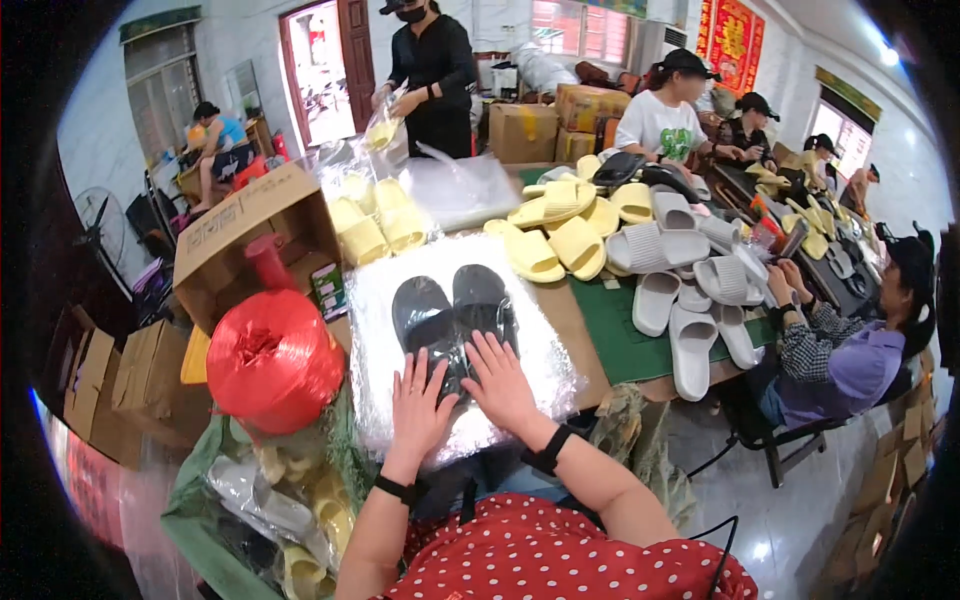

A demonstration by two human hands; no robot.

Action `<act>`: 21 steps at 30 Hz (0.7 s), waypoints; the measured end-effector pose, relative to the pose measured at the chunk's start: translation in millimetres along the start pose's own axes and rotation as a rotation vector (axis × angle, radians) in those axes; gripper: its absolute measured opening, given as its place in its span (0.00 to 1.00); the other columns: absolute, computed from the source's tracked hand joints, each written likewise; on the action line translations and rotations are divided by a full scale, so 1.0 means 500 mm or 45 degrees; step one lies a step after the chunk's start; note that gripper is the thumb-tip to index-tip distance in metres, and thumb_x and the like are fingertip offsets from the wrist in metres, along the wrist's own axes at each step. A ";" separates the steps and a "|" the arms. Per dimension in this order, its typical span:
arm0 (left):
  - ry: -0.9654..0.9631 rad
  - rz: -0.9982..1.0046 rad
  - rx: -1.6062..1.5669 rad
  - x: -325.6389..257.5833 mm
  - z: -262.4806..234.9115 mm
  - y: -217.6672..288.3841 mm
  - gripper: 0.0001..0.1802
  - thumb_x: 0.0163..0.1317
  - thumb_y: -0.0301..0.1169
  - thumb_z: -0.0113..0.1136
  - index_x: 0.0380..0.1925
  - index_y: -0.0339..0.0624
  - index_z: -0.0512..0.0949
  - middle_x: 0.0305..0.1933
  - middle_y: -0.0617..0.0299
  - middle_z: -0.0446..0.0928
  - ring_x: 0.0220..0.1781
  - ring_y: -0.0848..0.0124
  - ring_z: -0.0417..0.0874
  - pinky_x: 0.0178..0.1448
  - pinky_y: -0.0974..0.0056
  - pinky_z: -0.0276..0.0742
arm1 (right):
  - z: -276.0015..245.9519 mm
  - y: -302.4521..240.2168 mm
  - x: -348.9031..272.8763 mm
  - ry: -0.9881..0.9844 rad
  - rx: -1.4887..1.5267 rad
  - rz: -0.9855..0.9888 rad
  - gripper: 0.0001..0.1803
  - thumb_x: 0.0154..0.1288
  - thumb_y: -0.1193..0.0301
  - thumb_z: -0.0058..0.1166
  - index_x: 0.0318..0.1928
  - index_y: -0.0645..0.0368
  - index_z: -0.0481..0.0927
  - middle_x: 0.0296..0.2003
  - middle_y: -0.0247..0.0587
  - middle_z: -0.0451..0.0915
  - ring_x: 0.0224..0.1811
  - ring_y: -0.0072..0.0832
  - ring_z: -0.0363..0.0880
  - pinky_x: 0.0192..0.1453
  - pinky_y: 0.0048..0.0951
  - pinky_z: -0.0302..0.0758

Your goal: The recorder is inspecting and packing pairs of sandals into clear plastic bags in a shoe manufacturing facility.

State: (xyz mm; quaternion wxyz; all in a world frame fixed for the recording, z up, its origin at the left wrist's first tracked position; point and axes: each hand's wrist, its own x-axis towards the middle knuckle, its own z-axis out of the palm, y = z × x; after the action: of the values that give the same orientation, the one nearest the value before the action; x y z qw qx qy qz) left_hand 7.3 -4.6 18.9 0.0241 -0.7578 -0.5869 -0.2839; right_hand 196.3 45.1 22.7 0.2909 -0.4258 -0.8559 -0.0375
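A pair of black slide sandals (420,303) lies side by side, toe ends pointing away from me, on a stack of shiny clear plastic bags (545,375). My left hand (422,408) rests flat with fingers spread over the heel of the left sandal. Beside it, my right hand (502,388) lies with fingers stretched out across the heel of the right one. Both hands are open and grip nothing. Whether a bag covers the sandals is hard to tell.
A big red roll of plastic twine (275,360) and an open cardboard box (250,225) stand at the left. Yellow slides (535,250) and pale grey slides (690,340) pile up at the right. A green sack (200,500) holds bagged slides below. Several people work around the tables.
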 end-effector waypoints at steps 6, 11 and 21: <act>0.048 -0.016 -0.081 -0.002 0.009 -0.012 0.35 0.65 0.49 0.59 0.70 0.49 0.67 0.79 0.50 0.54 0.80 0.46 0.53 0.79 0.41 0.48 | 0.017 0.042 -0.042 0.109 0.181 0.344 0.39 0.71 0.55 0.51 0.71 0.71 0.58 0.73 0.60 0.56 0.76 0.53 0.53 0.78 0.47 0.54; 0.138 -0.052 -0.177 -0.004 0.021 -0.019 0.45 0.61 0.50 0.63 0.72 0.36 0.59 0.79 0.43 0.53 0.80 0.46 0.52 0.79 0.44 0.48 | 0.018 0.039 -0.045 0.153 0.165 0.327 0.38 0.71 0.57 0.51 0.71 0.71 0.58 0.73 0.62 0.56 0.76 0.54 0.54 0.78 0.46 0.54; 0.189 -0.138 -0.177 -0.012 0.032 -0.019 0.52 0.58 0.50 0.67 0.72 0.29 0.55 0.77 0.38 0.55 0.79 0.45 0.53 0.80 0.47 0.47 | 0.013 0.036 -0.051 0.176 0.171 0.336 0.37 0.71 0.57 0.52 0.70 0.70 0.61 0.72 0.62 0.58 0.74 0.55 0.57 0.75 0.48 0.60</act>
State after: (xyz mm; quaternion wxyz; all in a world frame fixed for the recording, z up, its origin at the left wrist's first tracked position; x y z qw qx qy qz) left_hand 4.2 -1.2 0.1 -0.0006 -0.7017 -0.6025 -0.3802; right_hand 218.5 40.4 0.6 0.3794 -0.5106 -0.7710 0.0292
